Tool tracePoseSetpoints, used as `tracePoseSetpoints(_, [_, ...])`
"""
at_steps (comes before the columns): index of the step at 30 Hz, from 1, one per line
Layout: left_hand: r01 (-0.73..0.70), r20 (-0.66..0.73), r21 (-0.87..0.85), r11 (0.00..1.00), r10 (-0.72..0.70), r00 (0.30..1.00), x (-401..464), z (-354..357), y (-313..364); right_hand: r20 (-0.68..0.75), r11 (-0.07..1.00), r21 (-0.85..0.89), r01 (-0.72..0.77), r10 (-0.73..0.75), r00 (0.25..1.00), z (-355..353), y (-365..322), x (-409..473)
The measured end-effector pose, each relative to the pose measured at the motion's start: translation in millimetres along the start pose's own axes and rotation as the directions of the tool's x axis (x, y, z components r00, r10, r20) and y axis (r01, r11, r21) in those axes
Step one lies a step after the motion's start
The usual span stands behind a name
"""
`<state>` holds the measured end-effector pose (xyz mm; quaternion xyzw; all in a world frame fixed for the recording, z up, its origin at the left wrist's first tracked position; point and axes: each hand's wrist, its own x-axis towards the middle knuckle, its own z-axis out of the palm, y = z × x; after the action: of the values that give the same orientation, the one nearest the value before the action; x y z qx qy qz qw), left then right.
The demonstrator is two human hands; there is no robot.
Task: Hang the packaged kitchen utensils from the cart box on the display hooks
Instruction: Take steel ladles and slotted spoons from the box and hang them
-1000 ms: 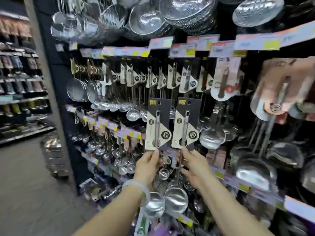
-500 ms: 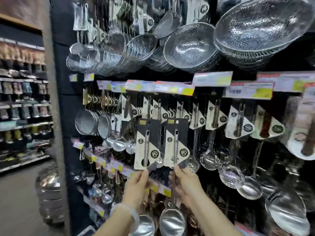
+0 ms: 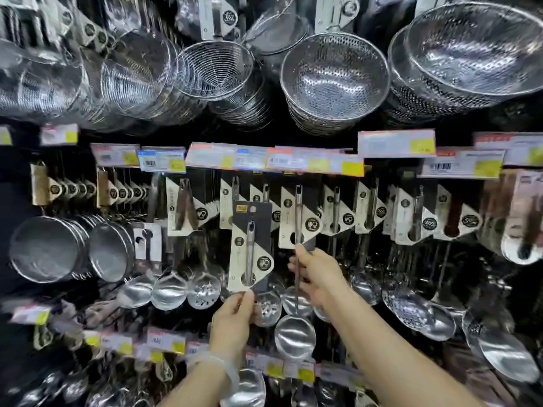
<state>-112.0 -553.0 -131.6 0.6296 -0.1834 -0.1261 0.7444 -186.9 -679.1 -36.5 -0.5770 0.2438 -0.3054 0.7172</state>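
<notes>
My left hand [image 3: 233, 317] pinches the bottom of a packaged ladle [image 3: 251, 245] on a black and cream card, held upright in front of the display row. My right hand [image 3: 317, 277] grips the handle of a second packaged ladle [image 3: 298, 218], just below its card. That card is up among the hanging cards, right under the price tags. Its steel bowl [image 3: 295, 336] hangs below my right hand. The hook itself is hidden behind the cards. The cart box is out of view.
Rows of carded ladles and skimmers [image 3: 364, 210] hang on either side. Steel strainer baskets [image 3: 332, 80] hang overhead. Price tag strips [image 3: 293, 160] run above the hook row, and another strip [image 3: 164, 342] sits lower. Round sieves [image 3: 47, 248] hang at the left.
The view has come closer to the display and tilted up. My right hand has raised its ladle card up into the hanging row. The left hand's ladle stays lower, in front.
</notes>
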Motion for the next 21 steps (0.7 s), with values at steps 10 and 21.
tracePoseSetpoints(10, [0.091,0.141,-0.108,0.99,-0.076,0.987,24,-10,-6,-0.085,0.997,0.075,0.011,-0.004,0.996,12,15,14])
tracePoseSetpoints(21, [0.076,0.183,-0.175,0.982,-0.044,0.982,33,7,11,-0.073,0.994,0.105,0.038,-0.03,0.997,4,18,20])
